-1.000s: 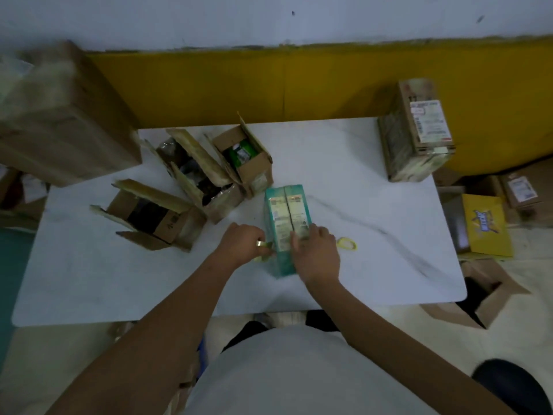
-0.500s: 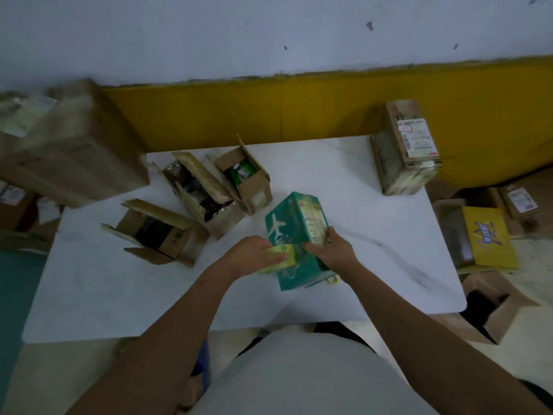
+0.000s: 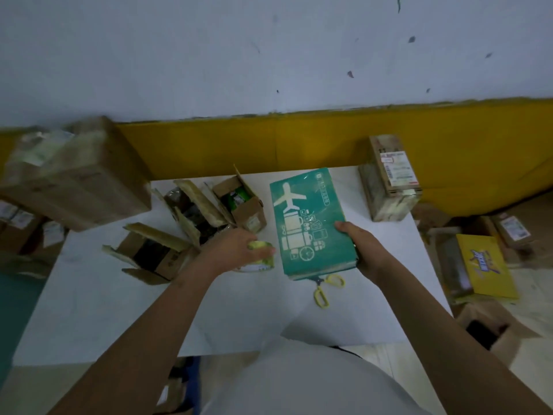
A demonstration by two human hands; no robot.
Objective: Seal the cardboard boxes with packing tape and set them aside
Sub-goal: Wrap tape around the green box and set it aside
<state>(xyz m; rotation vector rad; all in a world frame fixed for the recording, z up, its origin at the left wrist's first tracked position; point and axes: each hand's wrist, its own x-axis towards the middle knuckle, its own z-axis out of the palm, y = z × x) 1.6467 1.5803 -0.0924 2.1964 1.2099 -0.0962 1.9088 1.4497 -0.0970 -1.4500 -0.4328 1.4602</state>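
Observation:
A teal box point(image 3: 308, 217) printed with a white airplane and luggage icons is held above the white table point(image 3: 104, 301), its broad face up. My right hand point(image 3: 363, 247) grips its near right edge. My left hand point(image 3: 236, 250) holds a roll of packing tape point(image 3: 261, 254) just left of the box. Three open cardboard boxes point(image 3: 152, 253) point(image 3: 197, 211) point(image 3: 242, 205) sit on the table's left half with flaps up. Yellow-handled scissors point(image 3: 324, 290) lie on the table under the teal box's near end.
A taped box with a shipping label point(image 3: 389, 181) stands at the table's far right corner. A large brown carton point(image 3: 74, 172) sits beyond the left edge. A yellow box point(image 3: 481, 265) and other cartons lie on the floor to the right. A yellow wall band runs behind.
The teal box has been turned from its narrow side onto its broad face and lifted toward the right. My left hand has come off the box, taking the tape roll with it.

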